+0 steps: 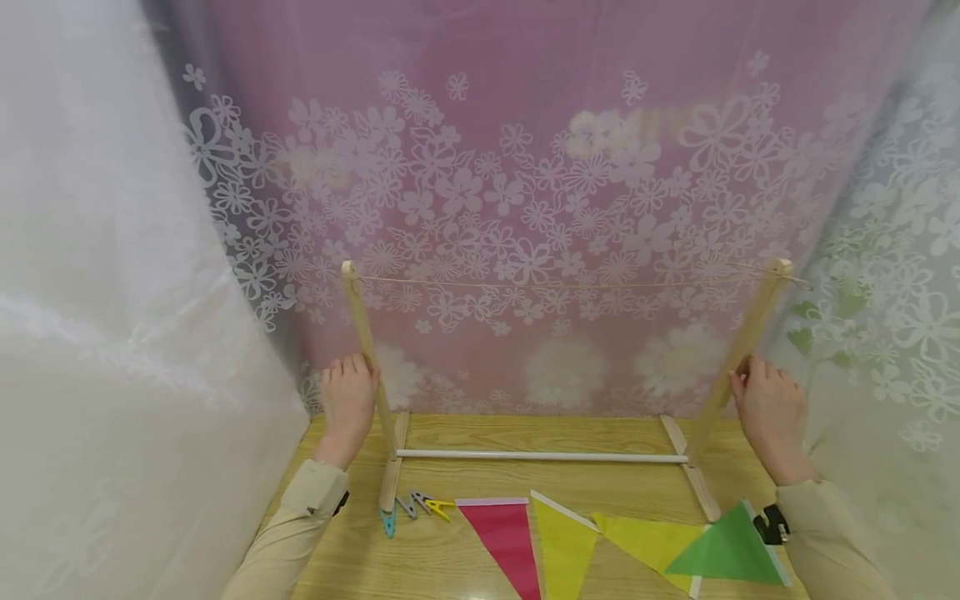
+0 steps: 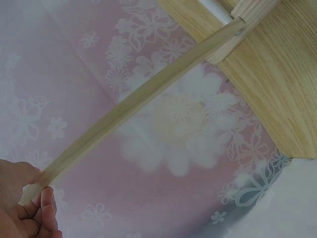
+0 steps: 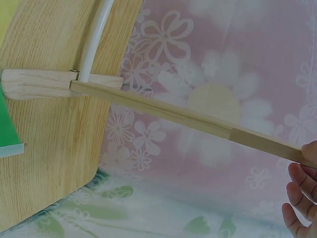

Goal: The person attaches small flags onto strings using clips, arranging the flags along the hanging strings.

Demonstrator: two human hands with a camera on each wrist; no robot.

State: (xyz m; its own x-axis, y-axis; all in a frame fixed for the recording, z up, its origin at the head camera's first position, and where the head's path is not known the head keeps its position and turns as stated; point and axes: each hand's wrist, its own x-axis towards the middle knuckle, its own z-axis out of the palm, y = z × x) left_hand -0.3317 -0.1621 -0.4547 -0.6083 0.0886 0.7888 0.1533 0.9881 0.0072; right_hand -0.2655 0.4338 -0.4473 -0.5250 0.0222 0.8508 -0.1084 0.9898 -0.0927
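A wooden stand with two upright posts rests on the table, a thin string [image 1: 555, 286] strung between the post tops. My left hand [image 1: 349, 400] pinches the left post [image 1: 364, 325] about midway up, thumb on one side and fingers on the other in the left wrist view. On the opposite side, my right hand [image 1: 771, 412] grips the right post [image 1: 750, 329] at a similar height; its fingertips [image 3: 296, 191] show at the edge of the right wrist view. A white rod [image 1: 540, 456] joins the posts low down, above the wooden feet [image 1: 701, 493].
In front of the stand lie a red pennant [image 1: 504, 537], yellow pennants [image 1: 562, 546] and a green pennant [image 1: 735, 550], some overlapping. Several small clothespins [image 1: 438, 507] sit beside the left foot. Flower-patterned curtains [image 1: 525, 192] enclose the wooden table [image 1: 465, 475] at back and sides.
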